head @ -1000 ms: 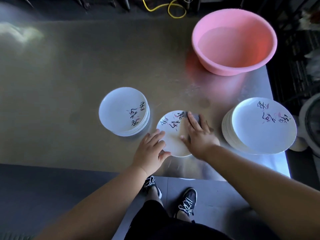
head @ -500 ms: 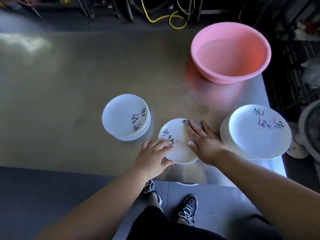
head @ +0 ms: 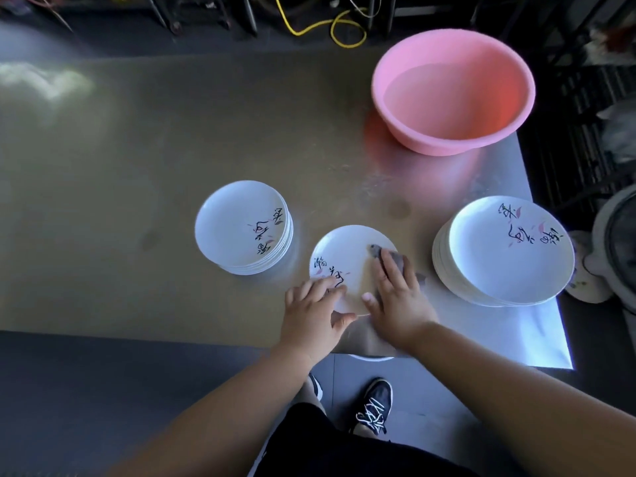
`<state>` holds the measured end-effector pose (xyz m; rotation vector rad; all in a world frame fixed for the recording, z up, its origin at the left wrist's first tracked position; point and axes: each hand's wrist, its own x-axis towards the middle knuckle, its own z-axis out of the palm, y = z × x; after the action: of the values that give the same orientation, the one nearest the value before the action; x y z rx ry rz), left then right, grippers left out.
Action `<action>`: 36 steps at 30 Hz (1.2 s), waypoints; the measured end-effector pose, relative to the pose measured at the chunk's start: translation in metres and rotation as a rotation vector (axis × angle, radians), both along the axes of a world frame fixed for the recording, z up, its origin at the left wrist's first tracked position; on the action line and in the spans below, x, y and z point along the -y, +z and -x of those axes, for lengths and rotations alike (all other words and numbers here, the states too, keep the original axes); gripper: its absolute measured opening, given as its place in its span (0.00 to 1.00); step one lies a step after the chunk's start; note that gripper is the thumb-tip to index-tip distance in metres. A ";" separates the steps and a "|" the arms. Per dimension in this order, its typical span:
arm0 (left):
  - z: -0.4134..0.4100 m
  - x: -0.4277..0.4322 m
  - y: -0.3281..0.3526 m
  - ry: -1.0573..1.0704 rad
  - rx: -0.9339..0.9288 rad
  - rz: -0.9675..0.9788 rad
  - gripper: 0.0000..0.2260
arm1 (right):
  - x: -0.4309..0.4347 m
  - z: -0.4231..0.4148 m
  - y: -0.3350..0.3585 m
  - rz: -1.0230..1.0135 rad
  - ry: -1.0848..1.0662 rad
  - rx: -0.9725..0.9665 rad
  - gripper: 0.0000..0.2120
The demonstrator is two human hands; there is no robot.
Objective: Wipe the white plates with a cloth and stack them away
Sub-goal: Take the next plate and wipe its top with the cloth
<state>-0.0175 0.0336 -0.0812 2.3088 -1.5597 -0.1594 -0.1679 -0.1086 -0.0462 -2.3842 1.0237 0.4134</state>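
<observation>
**Single plate under the cloth at the near edge, between two stacks**

The metal table (head: 137, 160) fills most of your view. Its near edge runs just under your wrists and its right edge passes close behind the larger stack. The widest run of bare tabletop lies to your left and toward the far side.

The pink basin (head: 454, 98) sits at the far right corner, its rim close to the table's right edge, well apart from everything you are handling.

The right stack of plates (head: 509, 249) stands near the right edge, and its near side comes close to the table's front corner. A narrow strip of tabletop separates it from your right hand.

The left stack of plates (head: 241, 225) is smaller and lower. It sits just left of the plate you are working on, with a slim gap between their rims.

That single white plate (head: 347, 256) lies flat between the two stacks, its near rim close to the table's front edge.

Your left hand (head: 313, 311) lies on the plate's near-left rim, fingers laid over the painted marks and thumb along the near edge, steadying it rather than wrapping it. Your right hand (head: 399, 297) is spread flat, fingers straight, pressing the grey cloth (head: 395, 258) onto the plate's right side. A corner of the cloth pokes out past your fingertips and a bit spills off the rim toward the right stack.
</observation>
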 end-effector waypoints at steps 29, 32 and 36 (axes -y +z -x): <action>-0.007 0.000 -0.001 0.004 -0.071 0.023 0.13 | -0.036 0.019 -0.044 0.408 0.099 0.252 0.26; -0.006 0.003 0.005 0.019 -0.119 -0.019 0.13 | -0.034 0.020 -0.031 0.449 0.133 0.432 0.20; -0.013 0.002 0.019 0.000 -0.116 -0.041 0.18 | -0.027 0.002 0.021 0.282 -0.029 0.294 0.19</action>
<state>-0.0041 0.0313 -0.0623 2.2867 -1.5123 -0.3227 -0.1701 -0.0812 -0.0251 -2.5724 1.0316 -0.1004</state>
